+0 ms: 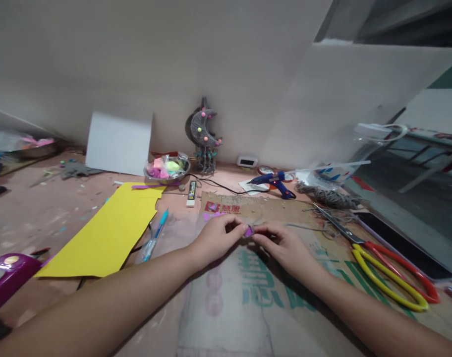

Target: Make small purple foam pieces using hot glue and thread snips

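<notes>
A small purple piece with some grey yarn around its edge is pinched between my two hands, above a printed cardboard sheet. My left hand grips its left side with thumb and forefinger. From the right, the thumb and fingertips of my right hand close on its grey edge. A strand of grey yarn lies behind my right hand and runs toward a tangle of yarn. Purple cut-outs rest on the cardboard just beyond my left hand.
Scissors with red and yellow handles lie at right beside a phone. A blue glue gun stands behind the cardboard. On the left are yellow paper, a pen and a bowl of clay. A moon ornament stands against the wall.
</notes>
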### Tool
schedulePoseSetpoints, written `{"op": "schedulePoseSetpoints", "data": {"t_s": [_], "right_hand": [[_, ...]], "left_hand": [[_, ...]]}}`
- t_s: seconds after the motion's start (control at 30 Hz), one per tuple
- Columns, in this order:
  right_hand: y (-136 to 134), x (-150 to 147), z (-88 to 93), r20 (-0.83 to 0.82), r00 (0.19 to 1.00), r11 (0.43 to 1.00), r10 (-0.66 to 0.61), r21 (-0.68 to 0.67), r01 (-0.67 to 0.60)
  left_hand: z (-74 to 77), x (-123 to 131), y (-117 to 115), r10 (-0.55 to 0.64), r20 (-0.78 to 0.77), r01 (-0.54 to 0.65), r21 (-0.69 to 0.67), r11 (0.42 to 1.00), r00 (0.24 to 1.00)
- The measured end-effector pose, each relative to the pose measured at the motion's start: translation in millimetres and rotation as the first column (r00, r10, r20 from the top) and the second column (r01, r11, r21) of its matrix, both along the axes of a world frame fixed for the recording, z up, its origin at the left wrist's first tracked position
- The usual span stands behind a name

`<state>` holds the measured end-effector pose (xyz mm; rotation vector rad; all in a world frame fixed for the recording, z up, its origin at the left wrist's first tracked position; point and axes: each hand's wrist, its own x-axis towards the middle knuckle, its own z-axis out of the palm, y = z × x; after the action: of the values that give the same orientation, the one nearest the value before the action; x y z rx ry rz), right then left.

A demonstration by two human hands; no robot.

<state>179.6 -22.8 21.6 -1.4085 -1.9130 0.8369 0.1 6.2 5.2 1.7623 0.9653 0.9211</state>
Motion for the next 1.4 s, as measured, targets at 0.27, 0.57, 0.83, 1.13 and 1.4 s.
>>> {"op": "schedulePoseSetpoints", "data": {"t_s": [0.27,0.57,0.83,1.13,1.4], "right_hand": [[0.2,-1.3,-2.3,0.063,0.998,0.999,-0.007,0.044,0.004],[13.6,35.8,18.7,0.212,0.962,0.954,-0.174,0.277,0.112],[19.8,40.7,-0.6,0.608,0.794,0.923,-0.021,0.317,-0.218],[23.8,42.2,1.9,0.619,0.782,0.907,-0.076,0.369,-0.204],[12.4,40.6,34.8,0.552,0.773,0.809,-0.314,0.581,-0.086]], "left_hand": [[0.0,0.1,0.5,-0.029,-0.008,0.029,0.011,1.000,1.000],[-3.4,-0.7,2.0,-0.011,0.036,0.012,-0.026,1.000,0.999],[-7.2,-2.0,4.7,-0.016,0.064,0.015,0.014,1.000,0.998],[-2.4,-4.4,2.8,-0.009,0.045,0.008,0.013,1.000,0.999],[-2.7,-3.4,4.1,-0.003,0.054,0.004,-0.014,1.000,0.999]]}}
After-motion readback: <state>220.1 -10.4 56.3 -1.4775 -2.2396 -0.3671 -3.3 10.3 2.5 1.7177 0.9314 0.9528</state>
